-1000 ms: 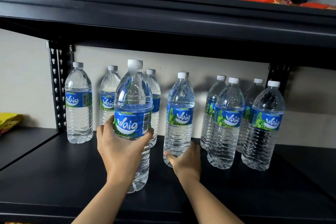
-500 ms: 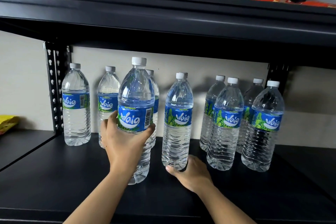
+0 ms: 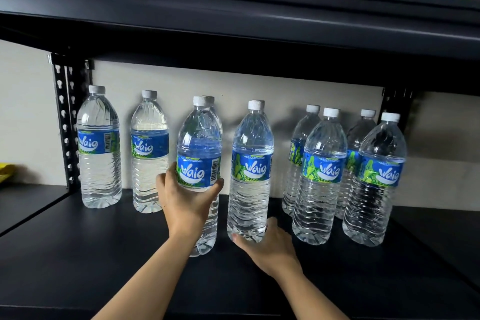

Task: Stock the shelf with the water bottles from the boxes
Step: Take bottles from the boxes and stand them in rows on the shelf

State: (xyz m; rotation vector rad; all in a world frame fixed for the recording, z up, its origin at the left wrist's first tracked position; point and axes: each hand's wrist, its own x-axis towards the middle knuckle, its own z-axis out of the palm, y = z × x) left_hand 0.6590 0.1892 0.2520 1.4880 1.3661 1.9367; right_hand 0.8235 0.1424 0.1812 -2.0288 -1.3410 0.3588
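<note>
On the matte black shelf [image 3: 78, 254], ribbed clear bottles [image 3: 100, 148].

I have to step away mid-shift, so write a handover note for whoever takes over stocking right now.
Left hand: gripping the front bottle just below its label, upright, base at or just above the shelf deck.
Right hand: cupped around the base of the neighbouring bottle, which stands upright.
Standing already: two bottles on the left, four on the right, more caps behind the held pair.
Left: release both, line them up, fetch more. The boxes are out of view.
</note>
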